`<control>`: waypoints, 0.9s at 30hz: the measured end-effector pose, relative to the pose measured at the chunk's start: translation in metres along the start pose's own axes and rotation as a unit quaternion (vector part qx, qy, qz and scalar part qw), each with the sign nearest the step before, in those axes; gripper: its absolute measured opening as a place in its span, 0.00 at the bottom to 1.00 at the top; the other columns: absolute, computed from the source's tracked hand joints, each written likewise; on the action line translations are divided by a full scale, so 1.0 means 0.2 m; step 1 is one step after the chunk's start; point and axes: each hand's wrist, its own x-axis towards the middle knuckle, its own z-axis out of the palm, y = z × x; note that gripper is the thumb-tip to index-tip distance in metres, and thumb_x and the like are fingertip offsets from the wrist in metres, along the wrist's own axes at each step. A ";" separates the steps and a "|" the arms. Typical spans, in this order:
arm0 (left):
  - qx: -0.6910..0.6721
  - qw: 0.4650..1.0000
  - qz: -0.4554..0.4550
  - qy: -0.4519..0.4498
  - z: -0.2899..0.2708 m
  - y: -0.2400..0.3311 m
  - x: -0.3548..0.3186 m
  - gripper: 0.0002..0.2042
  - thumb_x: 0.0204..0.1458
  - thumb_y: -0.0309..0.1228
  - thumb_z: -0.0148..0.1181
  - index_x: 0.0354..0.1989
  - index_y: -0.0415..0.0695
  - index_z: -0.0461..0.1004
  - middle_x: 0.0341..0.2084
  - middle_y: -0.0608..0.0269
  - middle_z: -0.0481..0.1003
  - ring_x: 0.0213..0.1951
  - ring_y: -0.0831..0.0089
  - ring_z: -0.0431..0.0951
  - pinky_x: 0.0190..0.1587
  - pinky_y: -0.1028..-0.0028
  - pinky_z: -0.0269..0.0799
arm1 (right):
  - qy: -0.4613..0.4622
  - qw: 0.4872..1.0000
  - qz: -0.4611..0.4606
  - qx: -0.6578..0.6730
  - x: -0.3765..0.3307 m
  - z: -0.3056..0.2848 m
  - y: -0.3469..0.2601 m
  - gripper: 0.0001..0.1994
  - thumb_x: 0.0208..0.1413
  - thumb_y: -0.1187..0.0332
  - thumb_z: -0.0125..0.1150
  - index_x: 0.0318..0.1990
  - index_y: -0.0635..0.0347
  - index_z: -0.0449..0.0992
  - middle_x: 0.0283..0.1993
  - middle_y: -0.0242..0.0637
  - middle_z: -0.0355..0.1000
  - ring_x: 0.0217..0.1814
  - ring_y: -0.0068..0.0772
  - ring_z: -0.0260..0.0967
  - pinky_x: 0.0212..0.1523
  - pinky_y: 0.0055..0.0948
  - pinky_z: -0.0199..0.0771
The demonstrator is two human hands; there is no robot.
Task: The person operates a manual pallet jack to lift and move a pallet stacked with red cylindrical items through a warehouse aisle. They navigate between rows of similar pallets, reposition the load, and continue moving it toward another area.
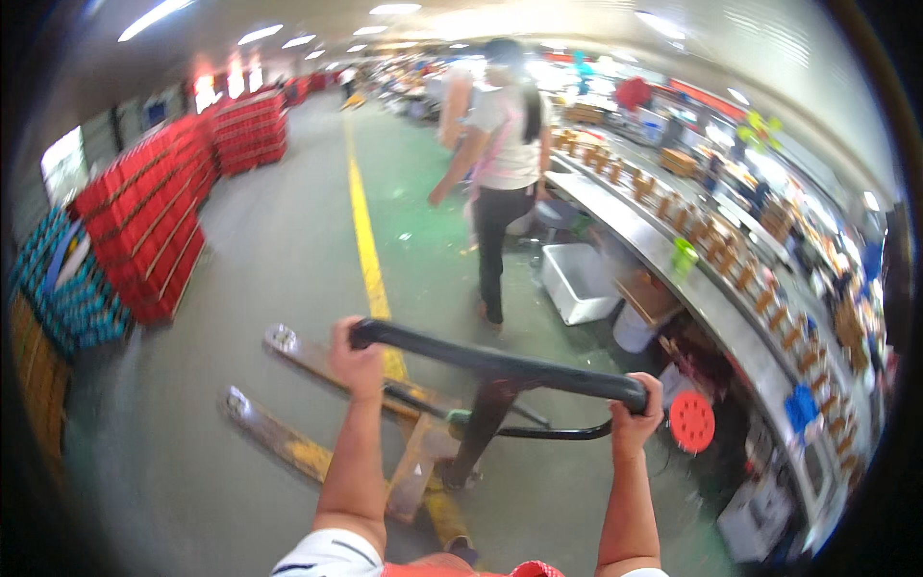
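Note:
A black handlebar (500, 362) of a pallet jack crosses in front of me. My left hand (356, 363) is closed round its left end, and my right hand (638, 419) grips the right end. From the bar a dark shaft (484, 433) slopes down to the jack's worn yellow and grey body (420, 466). Two forks (279, 438) reach out to the far left, low over the floor, with no load on them. Both forearms come up from the lower edge.
Stacked red crates (144, 216) and teal crates (58, 279) stand at the left. A yellow floor line (363, 226) runs ahead. One person (505, 154) walks ahead, right of the line. Along the right side are a long workbench (663, 255), a white bin (579, 284) and a red round stool (692, 421).

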 end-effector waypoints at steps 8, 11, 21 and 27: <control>-0.006 1.000 0.000 0.014 0.88 -0.17 0.20 0.12 0.37 0.19 0.66 0.31 0.42 0.72 0.20 0.65 0.71 0.24 0.79 0.70 0.29 0.78 0.68 | -0.023 0.980 0.118 0.156 0.87 0.66 0.96 0.14 0.43 0.84 0.53 0.38 0.59 0.68 0.30 0.28 0.64 0.23 0.17 0.64 0.22 0.17 0.66; 0.009 0.999 0.006 0.043 1.14 -0.28 0.31 0.13 0.37 0.20 0.66 0.32 0.42 0.72 0.21 0.65 0.71 0.24 0.79 0.70 0.30 0.77 0.68 | -0.035 0.977 0.106 0.181 1.18 1.01 1.33 0.16 0.42 0.86 0.49 0.39 0.58 0.68 0.30 0.29 0.65 0.22 0.18 0.63 0.21 0.18 0.65; 0.135 0.980 -0.035 0.143 1.92 -1.03 0.79 0.13 0.41 0.17 0.65 0.34 0.41 0.72 0.23 0.72 0.73 0.27 0.87 0.70 0.29 0.83 0.67 | -0.214 0.915 0.135 0.315 1.97 2.36 2.16 0.16 0.48 0.86 0.53 0.43 0.59 0.69 0.31 0.29 0.66 0.25 0.17 0.64 0.24 0.17 0.65; 0.196 0.961 -0.023 0.195 2.37 -1.26 1.08 0.16 0.35 0.21 0.69 0.34 0.42 0.72 0.21 0.67 0.72 0.25 0.80 0.71 0.29 0.77 0.69 | -0.293 0.894 0.093 0.328 2.40 3.40 2.62 0.14 0.53 0.82 0.54 0.47 0.61 0.69 0.36 0.29 0.65 0.33 0.20 0.65 0.34 0.20 0.70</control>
